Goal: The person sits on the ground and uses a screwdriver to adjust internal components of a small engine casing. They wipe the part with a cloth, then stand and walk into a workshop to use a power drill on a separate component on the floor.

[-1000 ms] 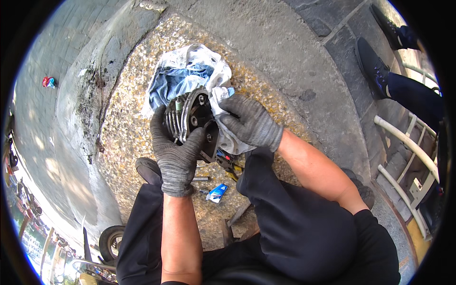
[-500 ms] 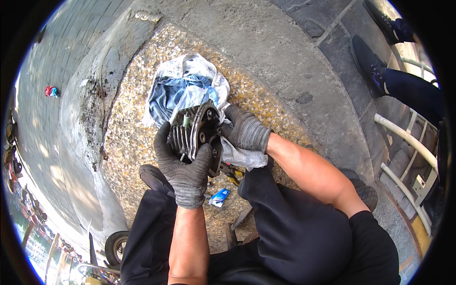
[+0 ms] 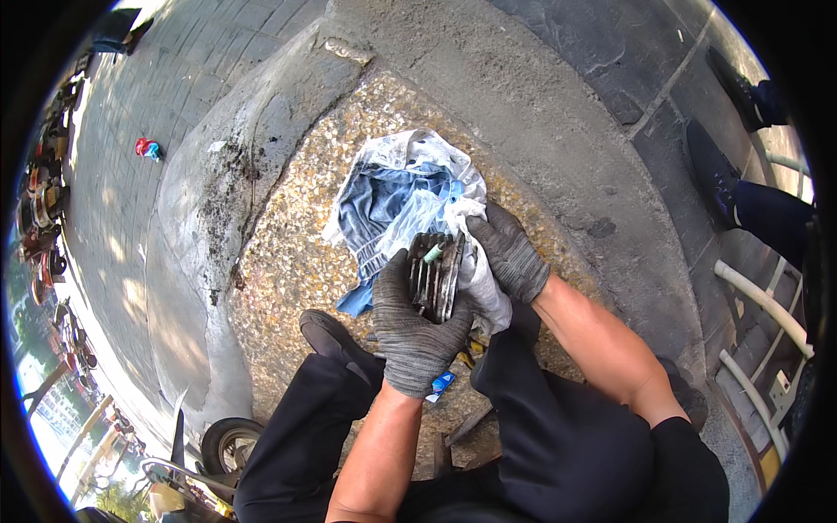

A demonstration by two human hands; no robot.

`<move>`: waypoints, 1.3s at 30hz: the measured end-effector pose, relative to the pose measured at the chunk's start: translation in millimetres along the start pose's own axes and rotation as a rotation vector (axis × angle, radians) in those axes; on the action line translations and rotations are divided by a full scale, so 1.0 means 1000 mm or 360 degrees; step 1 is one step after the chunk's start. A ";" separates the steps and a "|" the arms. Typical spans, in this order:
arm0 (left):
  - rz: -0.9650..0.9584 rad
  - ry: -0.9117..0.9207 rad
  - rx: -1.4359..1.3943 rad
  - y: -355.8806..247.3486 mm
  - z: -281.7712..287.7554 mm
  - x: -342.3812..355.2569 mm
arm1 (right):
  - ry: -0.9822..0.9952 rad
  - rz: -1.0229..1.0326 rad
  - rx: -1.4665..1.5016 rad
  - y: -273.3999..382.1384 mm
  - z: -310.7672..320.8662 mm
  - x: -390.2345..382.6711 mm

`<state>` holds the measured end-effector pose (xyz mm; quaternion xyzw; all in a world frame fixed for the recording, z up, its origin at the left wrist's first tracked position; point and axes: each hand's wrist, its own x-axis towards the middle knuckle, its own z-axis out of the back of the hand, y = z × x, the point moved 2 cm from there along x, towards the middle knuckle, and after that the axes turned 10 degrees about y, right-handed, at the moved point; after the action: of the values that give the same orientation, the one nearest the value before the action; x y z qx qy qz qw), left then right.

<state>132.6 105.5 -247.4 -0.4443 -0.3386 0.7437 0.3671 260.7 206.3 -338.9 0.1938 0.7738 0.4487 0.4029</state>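
My left hand [image 3: 411, 329], in a grey knit glove, grips a dark finned metal engine part [image 3: 438, 275] held edge-on in front of me. A small pale green piece sticks out near its top. My right hand [image 3: 508, 253], also gloved, rests against the right side of the part and presses a white rag [image 3: 482, 281] to it. Just beyond the part, a heap of blue and white cloth [image 3: 397, 200] lies on the pebbled ground.
I squat in dark trousers, my shoe [image 3: 329, 334] by the cloth. Small tools and a blue wrapper [image 3: 443, 383] lie between my legs. Another person's dark shoes and legs [image 3: 728, 179] stand at the right beside white railing [image 3: 767, 305]. A wheel [image 3: 228, 443] sits lower left.
The metal part has turned from showing its round face to edge-on. My right hand has shifted from on top of it to its right side with the rag.
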 end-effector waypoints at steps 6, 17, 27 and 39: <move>-0.0086 -0.0016 -0.0090 0.021 -0.001 0.005 | 0.0166 0.0030 -0.0351 0.004 -0.002 -0.013; 0.0018 0.0030 -0.0179 0.014 0.010 -0.021 | 0.0040 0.0299 -0.0797 -0.005 -0.020 -0.024; 0.0118 -0.0196 -0.0953 0.005 0.072 -0.033 | -0.0524 -0.0104 -0.1288 -0.026 0.075 -0.028; 0.0077 -0.0617 -0.0830 -0.067 0.226 -0.067 | 0.0031 0.0334 -0.1558 0.088 0.061 -0.039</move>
<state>-34.2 42.6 -79.5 -0.3815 -0.5707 0.7112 0.1517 327.2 259.5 -263.4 0.0546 0.4524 0.7992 0.3919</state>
